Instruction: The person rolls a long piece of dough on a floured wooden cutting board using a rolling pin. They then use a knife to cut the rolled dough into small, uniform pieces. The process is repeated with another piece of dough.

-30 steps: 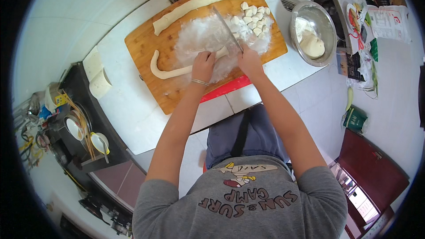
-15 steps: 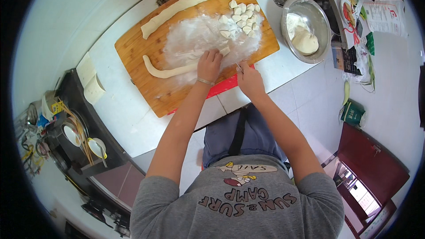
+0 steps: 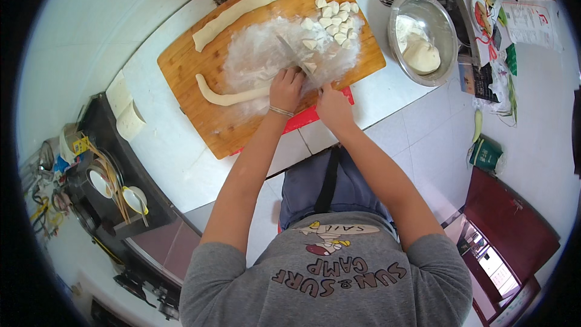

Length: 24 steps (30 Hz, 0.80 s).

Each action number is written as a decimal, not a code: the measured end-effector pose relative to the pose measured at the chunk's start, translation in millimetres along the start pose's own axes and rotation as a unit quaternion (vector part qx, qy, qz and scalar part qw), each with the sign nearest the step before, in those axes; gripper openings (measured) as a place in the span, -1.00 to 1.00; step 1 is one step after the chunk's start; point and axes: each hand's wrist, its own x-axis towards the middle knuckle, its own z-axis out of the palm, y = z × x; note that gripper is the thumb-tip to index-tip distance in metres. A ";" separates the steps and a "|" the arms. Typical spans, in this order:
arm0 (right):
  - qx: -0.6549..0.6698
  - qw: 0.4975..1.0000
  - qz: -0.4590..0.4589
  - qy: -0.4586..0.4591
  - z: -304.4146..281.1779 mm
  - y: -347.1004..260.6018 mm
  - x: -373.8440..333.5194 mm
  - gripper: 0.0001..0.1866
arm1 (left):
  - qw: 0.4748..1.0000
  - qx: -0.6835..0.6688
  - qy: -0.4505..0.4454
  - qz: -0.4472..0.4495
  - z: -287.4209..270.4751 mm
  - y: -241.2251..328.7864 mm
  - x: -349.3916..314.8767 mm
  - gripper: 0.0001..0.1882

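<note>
On a floured wooden board [image 3: 181, 79], my left hand [image 3: 285, 89] is closed over the right end of a thin dough rope [image 3: 233, 98]. My right hand [image 3: 334, 108] grips a knife [image 3: 296, 57], its blade slanting up and left, just right of my left fingers. A small cut piece of dough [image 3: 310, 67] lies right beside the blade. Several more dough pieces [image 3: 334, 21] are gathered at the board's upper right. Along the far edge rests a thicker dough roll [image 3: 254, 9]. My left palm hides the rope's end.
A metal bowl [image 3: 446, 36] with a dough lump [image 3: 422, 56] and flour stands right of the board. Something red [image 3: 305, 118] shows beneath the board's near edge. At the left is a dark stove area with a white bowl [image 3: 135, 198] and chopsticks.
The knife blade, seen almost edge-on before, now shows its length beside my left hand. My right hand has shifted slightly left and down. My left hand stays on the dough rope.
</note>
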 end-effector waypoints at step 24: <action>0.044 0.996 -0.067 0.036 -31.0 7.6 17.2 -0.79 | 0.979 -0.073 -0.016 -0.188 16.5 -12.7 26.5 -0.80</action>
